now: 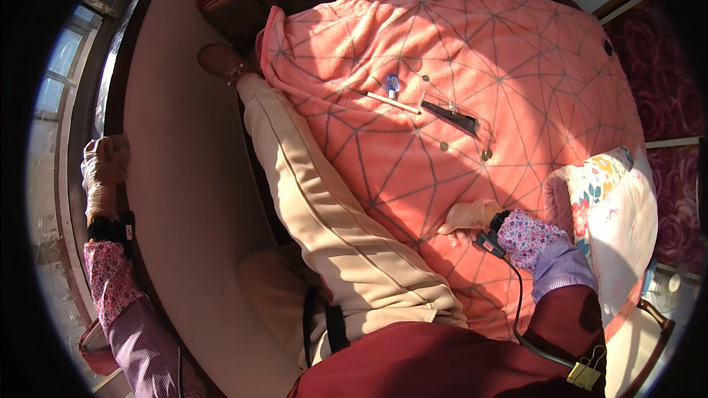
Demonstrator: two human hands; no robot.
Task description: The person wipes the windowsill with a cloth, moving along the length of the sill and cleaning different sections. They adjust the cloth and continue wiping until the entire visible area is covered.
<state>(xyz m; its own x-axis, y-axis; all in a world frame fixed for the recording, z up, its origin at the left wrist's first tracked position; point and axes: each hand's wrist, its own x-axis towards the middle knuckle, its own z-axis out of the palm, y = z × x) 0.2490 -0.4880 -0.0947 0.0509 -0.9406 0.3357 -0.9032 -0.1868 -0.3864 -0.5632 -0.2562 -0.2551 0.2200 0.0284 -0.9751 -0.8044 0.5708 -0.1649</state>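
My left hand (105, 174), in a thin clear plastic glove, rests at the dark window ledge (124, 61) on the left; its fingertips are hard to make out. Low on the coral blanket (514, 99) is my right hand (467, 221), gloved the same way, fingers bent down against the fabric and partly hidden. Farther up the blanket lie a white pen-like stick (392, 103), a small blue object with a pale end (392, 85), and a clear plastic sleeve (481, 130) with a black strip (449, 118). Several small round coin-like discs (444, 146) are scattered around them.
My outstretched leg (343, 215) in beige trousers runs along the bed's left side. A folded floral quilt or pillow (619, 221) sits at the right edge. A black cable (520, 298) hangs from my right wrist device (491, 243). A wooden chair arm (658, 315) stands at lower right.
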